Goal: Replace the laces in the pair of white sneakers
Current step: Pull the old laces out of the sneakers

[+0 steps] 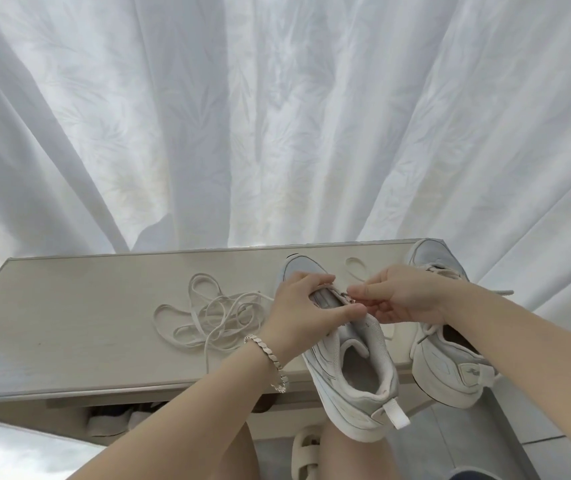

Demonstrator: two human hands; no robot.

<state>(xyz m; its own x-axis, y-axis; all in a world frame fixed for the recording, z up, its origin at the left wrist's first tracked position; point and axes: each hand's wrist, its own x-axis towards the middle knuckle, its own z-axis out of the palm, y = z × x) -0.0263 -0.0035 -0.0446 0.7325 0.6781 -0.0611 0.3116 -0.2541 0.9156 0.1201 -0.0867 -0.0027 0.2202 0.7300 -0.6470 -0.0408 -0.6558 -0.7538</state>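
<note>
A white sneaker (pixel 350 372) lies toe-away on the pale table (pixel 69 327), its heel hanging over the near edge. My left hand (pixel 308 310) grips its upper around the eyelet rows, thumb across the tongue. My right hand (pixel 398 296) pinches a lace end at the eyelets on the shoe's right side. The second sneaker (pixel 450 368) lies just to the right, partly under my right forearm, with a lace still in it. A loose white lace (pixel 208 317) lies tangled on the table to the left of my left hand.
A white patterned curtain (pixel 277 116) hangs right behind the table's far edge. Another loop of lace (pixel 357 266) lies near that edge between the shoes. Under the table are dark shoes on a shelf (pixel 121 417), my knees and a sandalled foot (pixel 306 455).
</note>
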